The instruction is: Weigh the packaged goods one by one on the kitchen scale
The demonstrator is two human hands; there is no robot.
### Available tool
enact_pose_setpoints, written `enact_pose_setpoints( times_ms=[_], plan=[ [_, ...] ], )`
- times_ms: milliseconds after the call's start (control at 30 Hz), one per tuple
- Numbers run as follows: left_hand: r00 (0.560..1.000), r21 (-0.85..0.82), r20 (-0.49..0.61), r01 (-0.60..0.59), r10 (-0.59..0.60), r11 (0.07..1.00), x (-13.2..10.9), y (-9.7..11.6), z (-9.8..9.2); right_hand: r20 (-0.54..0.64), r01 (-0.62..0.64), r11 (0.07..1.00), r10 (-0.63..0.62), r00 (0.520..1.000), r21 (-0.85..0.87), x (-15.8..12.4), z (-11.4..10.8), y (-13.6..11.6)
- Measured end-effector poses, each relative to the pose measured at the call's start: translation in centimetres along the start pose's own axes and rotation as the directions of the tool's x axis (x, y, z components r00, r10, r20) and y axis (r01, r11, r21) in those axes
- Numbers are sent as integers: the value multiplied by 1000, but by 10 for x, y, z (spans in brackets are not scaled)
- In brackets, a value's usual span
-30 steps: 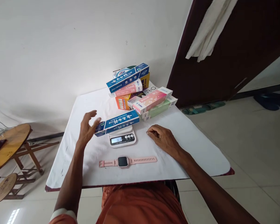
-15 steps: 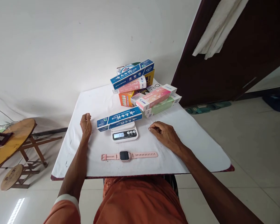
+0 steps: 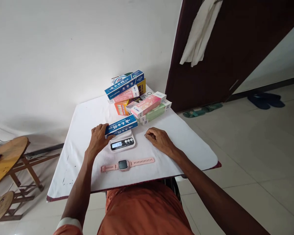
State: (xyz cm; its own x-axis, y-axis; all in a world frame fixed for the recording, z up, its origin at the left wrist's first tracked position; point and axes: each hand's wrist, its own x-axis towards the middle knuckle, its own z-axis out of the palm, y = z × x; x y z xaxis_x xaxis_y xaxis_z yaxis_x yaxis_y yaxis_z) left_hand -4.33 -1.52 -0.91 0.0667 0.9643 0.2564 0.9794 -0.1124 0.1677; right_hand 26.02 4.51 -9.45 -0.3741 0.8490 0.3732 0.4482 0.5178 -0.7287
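Note:
My left hand (image 3: pixel 98 138) is closed around the left end of a blue toothpaste box (image 3: pixel 122 125), thumb on the near side and fingers over the top. The box lies across a small white kitchen scale (image 3: pixel 122 143), whose display is lit with digits. To the right of the scale, my right hand (image 3: pixel 159 139) rests on the white tablecloth with its fingers curled in and nothing visible in them. Nearer to me, a pink smartwatch (image 3: pixel 123 164) lies stretched out flat, its screen dark.
Behind the scale is a pile of boxes: another blue toothpaste box (image 3: pixel 124 85), a pink box (image 3: pixel 149 105), a green box (image 3: pixel 156 113) and an orange box (image 3: pixel 121 108). A wooden table (image 3: pixel 9 156) and a stool (image 3: pixel 1 207) stand at left. Slippers (image 3: pixel 266 100) lie on the floor.
My left hand has moved right from the bare cloth and taken hold of the left end of the toothpaste box. My right hand stays on the table. The camera view has turned right.

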Motion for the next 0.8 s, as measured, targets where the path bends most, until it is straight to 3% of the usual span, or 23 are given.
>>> enact_pose_setpoints(
  times_ms=[200, 333, 467, 633, 700, 800],
  plan=[
    [995, -163, 46, 96, -89, 982, -24, -16, -26, -1, 18, 1000, -18, 1000, 6, 1, 2, 3],
    [995, -267, -11, 88, -94, 960, -23, -4, -50, 7, 13, 1000, -13, 1000, -15, 0, 2, 4],
    [988, -225, -151, -2, -33, 974, 31, 30, -48, 7, 27, 999, -27, 1000, -22, -1, 1, 4],
    [980, -92, -199, -16, -3, 996, 124, 69, -17, 2, 46, 999, -46, 999, -25, -1, 0, 2],
    [982, -65, -187, -34, 21, 997, 148, 81, -3, 3, 50, 998, -50, 999, -22, -1, 0, 2],
    [986, -60, -164, -41, 31, 997, 166, 92, 13, 5, 46, 999, -46, 999, -22, -2, 0, 2]
  ],
)
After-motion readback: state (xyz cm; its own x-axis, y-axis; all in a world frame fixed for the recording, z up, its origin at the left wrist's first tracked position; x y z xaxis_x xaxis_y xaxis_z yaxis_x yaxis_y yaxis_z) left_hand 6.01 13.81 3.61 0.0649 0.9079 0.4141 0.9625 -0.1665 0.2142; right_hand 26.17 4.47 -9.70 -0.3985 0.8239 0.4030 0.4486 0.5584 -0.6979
